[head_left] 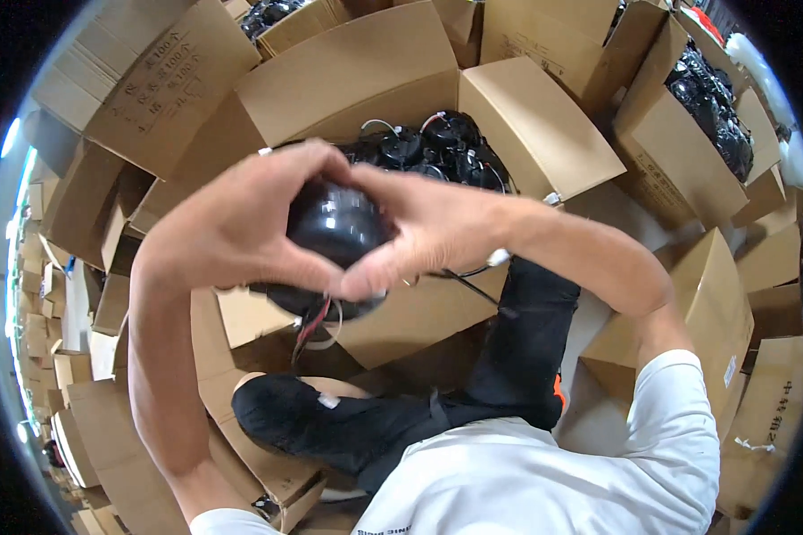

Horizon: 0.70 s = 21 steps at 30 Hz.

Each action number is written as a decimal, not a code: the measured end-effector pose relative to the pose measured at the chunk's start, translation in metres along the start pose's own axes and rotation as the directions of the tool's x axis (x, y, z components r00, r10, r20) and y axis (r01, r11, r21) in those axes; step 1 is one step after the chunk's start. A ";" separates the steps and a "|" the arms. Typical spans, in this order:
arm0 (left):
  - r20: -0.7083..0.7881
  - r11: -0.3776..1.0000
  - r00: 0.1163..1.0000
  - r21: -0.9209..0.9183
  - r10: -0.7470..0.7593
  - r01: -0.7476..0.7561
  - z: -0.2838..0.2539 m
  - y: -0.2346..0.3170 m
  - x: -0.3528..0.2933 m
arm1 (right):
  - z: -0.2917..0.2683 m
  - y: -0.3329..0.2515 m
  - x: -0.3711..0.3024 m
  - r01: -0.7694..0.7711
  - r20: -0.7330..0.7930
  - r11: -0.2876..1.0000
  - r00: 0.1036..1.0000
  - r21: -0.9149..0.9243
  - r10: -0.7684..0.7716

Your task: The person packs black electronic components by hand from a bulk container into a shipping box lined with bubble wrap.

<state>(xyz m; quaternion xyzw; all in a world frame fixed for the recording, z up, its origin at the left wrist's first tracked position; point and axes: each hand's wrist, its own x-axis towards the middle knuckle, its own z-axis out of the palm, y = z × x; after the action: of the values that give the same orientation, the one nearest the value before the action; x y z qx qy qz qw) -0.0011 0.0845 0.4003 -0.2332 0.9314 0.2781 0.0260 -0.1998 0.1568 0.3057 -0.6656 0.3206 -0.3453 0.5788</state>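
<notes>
Between my two hands is a glossy black rounded part [337, 218] with wires, its exact kind unclear. My left hand [268, 218] curls round its left side, and my right hand [415, 223] wraps its right side; the thumbs meet at the near edge. Red and white wires [310, 325] with a connector hang below it. A dark cable [473, 290] trails off to the right, under my right forearm. Just beyond my hands, an open cardboard box [357, 67] holds several similar black parts [451, 138] with thin wires and white connectors.
Cardboard boxes crowd all around. One at the upper right [678, 160] holds black plastic-wrapped goods [709, 111]. A closed box [687, 330] stands at my right, and an upright flap with handwriting [165, 85] rises at the upper left. My black-trousered legs [357, 419] lie below the hands.
</notes>
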 end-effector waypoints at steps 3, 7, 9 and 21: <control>-0.389 0.989 0.909 0.079 0.147 -0.126 0.004 -0.016 0.021 | -0.037 0.014 0.002 0.028 -0.158 0.999 0.987 -0.034 -0.033; -0.977 0.994 0.191 0.103 0.095 0.033 0.045 -0.019 0.047 | -0.085 0.037 -0.028 0.068 -0.464 0.997 0.885 0.037 -0.043; -0.979 0.988 0.204 -0.006 0.026 -0.152 0.101 -0.034 0.034 | -0.096 0.030 -0.031 0.148 -0.476 0.978 0.877 0.147 -0.062; -0.399 0.125 0.828 -0.916 -0.393 -0.382 0.115 -0.074 0.156 | -0.166 0.100 -0.051 -0.088 -0.340 0.994 0.938 -0.060 0.063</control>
<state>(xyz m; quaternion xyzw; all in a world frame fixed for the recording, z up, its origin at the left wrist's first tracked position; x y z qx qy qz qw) -0.1159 0.0252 0.2377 -0.2635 0.4658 0.7396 -0.4082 -0.3692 0.0953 0.2170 -0.6047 0.4530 -0.4198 0.5029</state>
